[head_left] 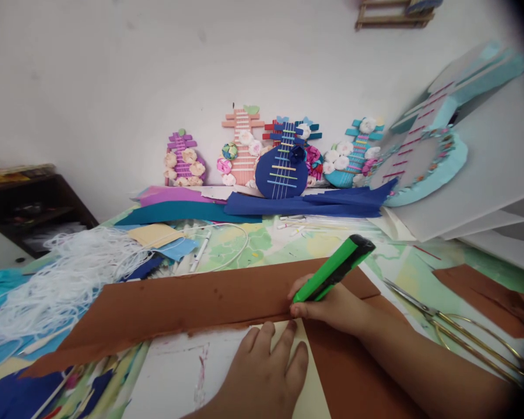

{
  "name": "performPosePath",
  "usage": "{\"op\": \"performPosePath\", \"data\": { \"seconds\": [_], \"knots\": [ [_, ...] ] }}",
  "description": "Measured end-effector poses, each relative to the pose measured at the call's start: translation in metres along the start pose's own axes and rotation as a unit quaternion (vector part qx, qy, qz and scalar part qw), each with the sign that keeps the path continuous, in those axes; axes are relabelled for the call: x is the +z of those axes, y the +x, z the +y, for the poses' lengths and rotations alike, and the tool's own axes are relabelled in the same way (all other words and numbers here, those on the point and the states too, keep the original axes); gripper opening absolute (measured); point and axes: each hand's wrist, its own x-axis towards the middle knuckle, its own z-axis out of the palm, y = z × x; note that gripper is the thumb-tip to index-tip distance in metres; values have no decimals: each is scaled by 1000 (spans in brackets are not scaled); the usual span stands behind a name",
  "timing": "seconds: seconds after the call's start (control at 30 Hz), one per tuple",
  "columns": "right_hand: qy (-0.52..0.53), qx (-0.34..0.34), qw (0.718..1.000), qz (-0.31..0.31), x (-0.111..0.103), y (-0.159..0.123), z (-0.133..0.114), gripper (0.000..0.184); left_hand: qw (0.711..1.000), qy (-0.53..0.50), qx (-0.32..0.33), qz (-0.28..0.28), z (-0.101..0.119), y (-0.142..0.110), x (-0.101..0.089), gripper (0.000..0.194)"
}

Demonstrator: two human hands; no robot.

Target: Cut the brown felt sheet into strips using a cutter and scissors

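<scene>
My right hand point(327, 305) is closed around a green and black utility knife point(332, 270), tilted up to the right. Its tip end, hidden by the fingers, is at the brown paper point(192, 302) near a folded or cut edge. My left hand point(271, 366) lies flat with fingers spread on a cream sheet point(312, 378) and white paper with reddish marks point(174, 372). Its fingertips reach the lower edge of the brown strip. More brown paper point(353, 372) lies under my right forearm.
Gold-handled scissors point(436, 317) and brown scraps point(484, 297) are at right. A tangle of white cord point(70, 285) sits at left. Several decorated paper lutes, one dark blue point(282, 171), stand against the wall behind blue paper point(305, 205). A large pale-blue lute point(445, 157) leans at right.
</scene>
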Motion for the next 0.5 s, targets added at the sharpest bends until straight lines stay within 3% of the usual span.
{"op": "performPosePath", "data": {
  "seconds": [0.5],
  "knots": [
    [-44,-24,999,-6,4,1,4,17,1000,2,2,-3,0,2,-4,41]
  ]
}}
